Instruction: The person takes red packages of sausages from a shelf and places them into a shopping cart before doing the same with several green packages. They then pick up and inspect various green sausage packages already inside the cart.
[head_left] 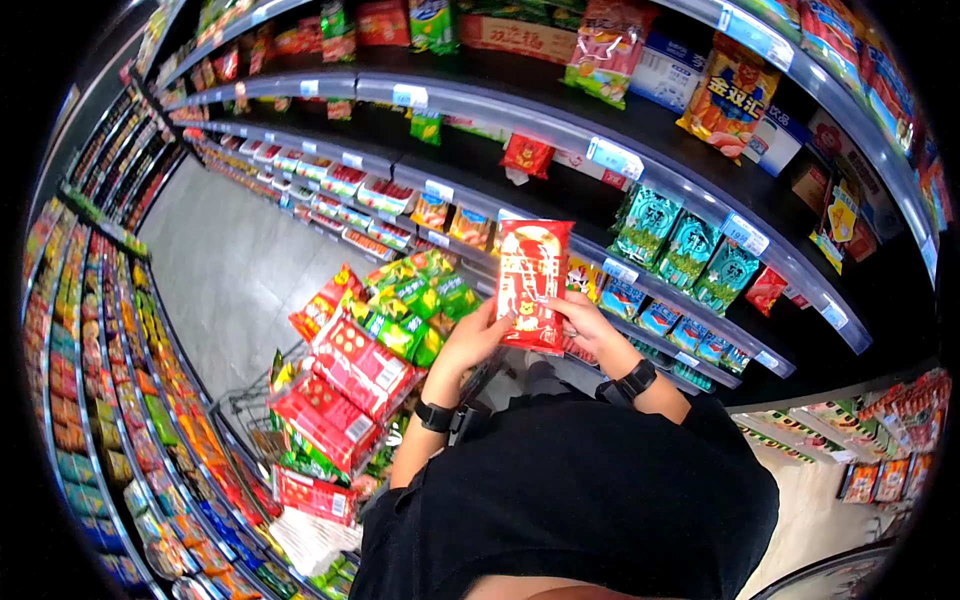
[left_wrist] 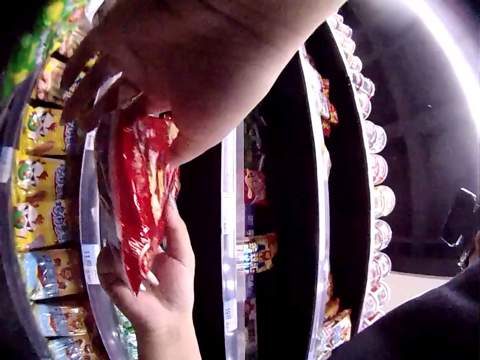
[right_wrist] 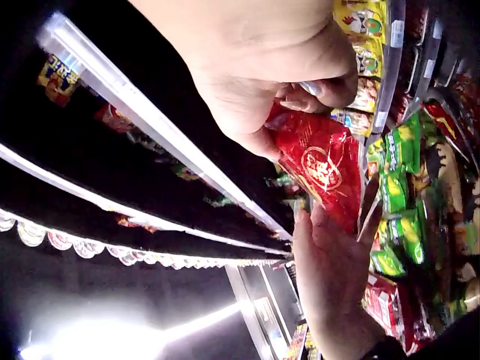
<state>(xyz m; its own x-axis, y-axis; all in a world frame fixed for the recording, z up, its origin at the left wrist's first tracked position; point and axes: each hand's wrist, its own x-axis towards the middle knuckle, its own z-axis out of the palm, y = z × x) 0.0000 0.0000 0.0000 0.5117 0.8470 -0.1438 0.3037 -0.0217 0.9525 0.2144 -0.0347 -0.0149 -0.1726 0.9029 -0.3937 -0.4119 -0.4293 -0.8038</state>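
In the head view a red plastic snack packet (head_left: 533, 262) with gold and white print is held upright before the chest. My left hand (head_left: 470, 345) grips its lower left edge, the thumb on the front face. My right hand (head_left: 588, 326) pinches the lower right edge, thumb also in front. In the left wrist view the packet (left_wrist: 141, 195) shows side-on between both hands, its wrapper glossy and creased. From the right wrist, the packet (right_wrist: 322, 169) is partly covered by the right hand's fingers.
A shopping cart (head_left: 240, 410) at the left holds red bags (head_left: 365, 365) and green bags (head_left: 410, 300). Ahead, a shelf carries teal packets (head_left: 690, 245) and a yellow-orange bag (head_left: 730, 95). Another stocked shelf (head_left: 130, 380) lines the far left, beyond the grey floor (head_left: 215, 260).
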